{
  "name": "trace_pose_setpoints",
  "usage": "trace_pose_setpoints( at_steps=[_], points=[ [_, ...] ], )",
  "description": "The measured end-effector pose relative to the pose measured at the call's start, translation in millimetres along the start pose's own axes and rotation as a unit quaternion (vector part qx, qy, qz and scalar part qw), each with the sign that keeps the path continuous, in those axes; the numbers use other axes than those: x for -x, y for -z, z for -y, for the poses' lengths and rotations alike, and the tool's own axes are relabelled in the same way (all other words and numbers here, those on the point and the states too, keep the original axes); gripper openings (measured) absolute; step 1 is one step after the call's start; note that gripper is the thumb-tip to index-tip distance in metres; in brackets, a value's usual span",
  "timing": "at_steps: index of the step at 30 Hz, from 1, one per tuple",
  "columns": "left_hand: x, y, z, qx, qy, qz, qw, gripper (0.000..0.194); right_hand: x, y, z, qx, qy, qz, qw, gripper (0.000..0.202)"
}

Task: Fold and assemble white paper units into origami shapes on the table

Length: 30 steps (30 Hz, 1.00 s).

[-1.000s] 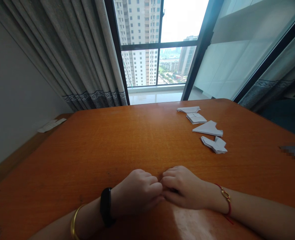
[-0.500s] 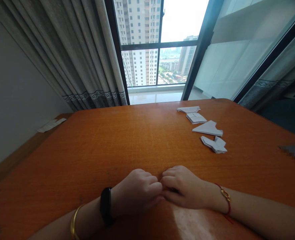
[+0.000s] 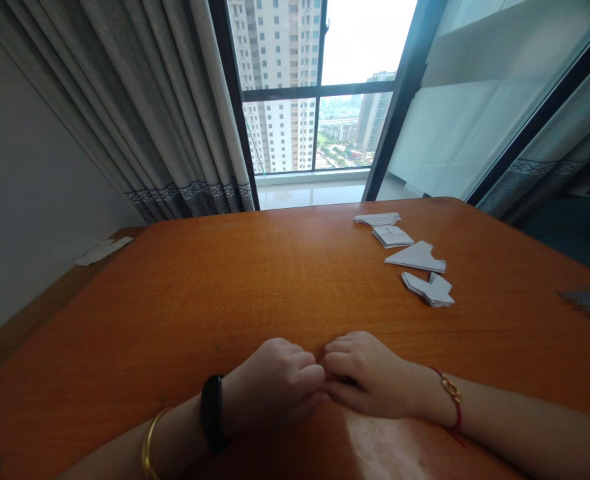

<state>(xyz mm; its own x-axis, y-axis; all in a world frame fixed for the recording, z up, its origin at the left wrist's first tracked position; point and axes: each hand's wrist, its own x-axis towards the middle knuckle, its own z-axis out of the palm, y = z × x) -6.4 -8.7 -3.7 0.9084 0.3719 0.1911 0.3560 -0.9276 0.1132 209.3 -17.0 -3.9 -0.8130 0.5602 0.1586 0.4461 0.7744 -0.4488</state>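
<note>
Left hand and right hand rest curled on the wooden surface, knuckles touching; whether they pinch anything, cannot tell. Folded paper pieces lie well ahead-right of the right hand, set aside in a row.

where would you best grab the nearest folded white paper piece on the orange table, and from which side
Probably pinch the folded white paper piece at its near-left end, where the stacked layers stick out past the rest and give a raised edge. It lies flat on the orange wooden table, so slide fingertips under that edge, coming from the near side. The right hand is closer to it than the left hand.
</note>
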Motion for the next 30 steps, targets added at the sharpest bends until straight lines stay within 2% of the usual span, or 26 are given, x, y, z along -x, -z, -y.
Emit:
trace_pose_setpoints(
  at_steps=[20,30],
  points=[
    [0.4,0.4,0.1,0.003,-0.002,-0.010,1.000,0.026,0.6,-0.8,-0.6,-0.006,0.001,-0.009,1.000,0.016],
    [0.3,0.8,-1.9,0.014,0.003,-0.009,1.000,0.019,-0.1,0.0,-0.3,0.003,-0.004,-0.003,1.000,0.017]
  ],
)
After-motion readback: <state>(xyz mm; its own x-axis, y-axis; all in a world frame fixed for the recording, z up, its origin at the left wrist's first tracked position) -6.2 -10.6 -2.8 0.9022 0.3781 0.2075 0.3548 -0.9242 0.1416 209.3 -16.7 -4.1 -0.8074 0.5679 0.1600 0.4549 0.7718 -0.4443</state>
